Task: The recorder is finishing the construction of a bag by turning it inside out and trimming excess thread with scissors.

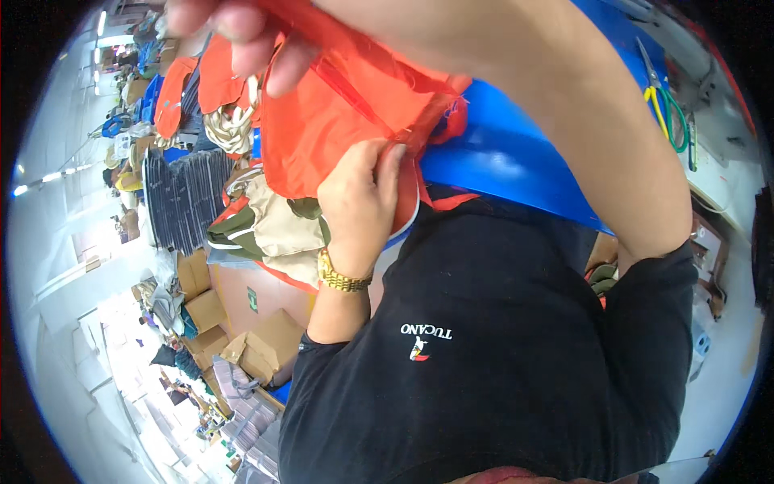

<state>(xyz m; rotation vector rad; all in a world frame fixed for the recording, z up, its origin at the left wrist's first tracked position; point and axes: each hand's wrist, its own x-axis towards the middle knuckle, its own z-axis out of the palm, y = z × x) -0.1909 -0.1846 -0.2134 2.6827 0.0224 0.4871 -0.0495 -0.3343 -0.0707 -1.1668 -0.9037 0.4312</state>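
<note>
A bright orange-red cloth piece [302,149] with loose threads along its edge lies across the work surface in front of me. My left hand [359,189], a gold watch on its wrist, is closed on this cloth, thumb and fingers pinching its near edge. A narrow orange strip [451,201] and a pale-edged curve of cloth hang beside that grip. My right arm reaches across from the right. My right hand [254,48] is above the cloth's far left part, cut off by the top edge; its fingers are blurred and its palm is hidden.
Beige and olive cloth pieces [282,218] lie left of my left hand, near a dark stack [185,198] and cream cord [230,129]. A blue surface [500,153] extends right. Yellow-and-green-handled scissors [665,113] lie at far right. Cardboard boxes [266,347] stand lower left.
</note>
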